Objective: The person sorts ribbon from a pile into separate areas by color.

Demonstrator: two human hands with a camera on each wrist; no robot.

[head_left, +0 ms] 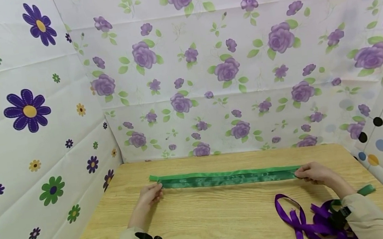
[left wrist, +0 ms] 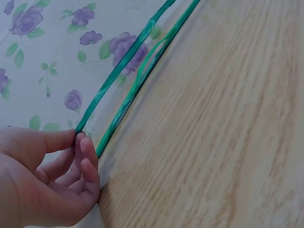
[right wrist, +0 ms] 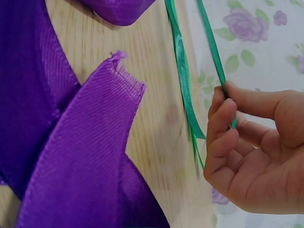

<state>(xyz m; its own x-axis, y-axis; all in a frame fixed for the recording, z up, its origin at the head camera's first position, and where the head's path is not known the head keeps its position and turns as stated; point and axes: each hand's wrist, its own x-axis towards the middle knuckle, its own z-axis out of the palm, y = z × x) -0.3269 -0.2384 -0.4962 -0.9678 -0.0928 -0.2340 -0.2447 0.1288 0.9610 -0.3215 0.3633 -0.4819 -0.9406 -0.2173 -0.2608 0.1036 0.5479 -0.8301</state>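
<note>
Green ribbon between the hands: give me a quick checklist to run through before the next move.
1. Left hand pinching the green ribbon: ok.
2. Right hand pinching the green ribbon: ok.
3. Green ribbon drawn out fairly straight between the hands: ok.
4. Green ribbon free of the lower green strands along its whole length: cannot tell; the wrist views show a gap only near the hands.
5. Purple ribbon laid out flat: not ok, it lies in loose loops.
6. Purple ribbon's end neat: not ok, frayed.
</note>
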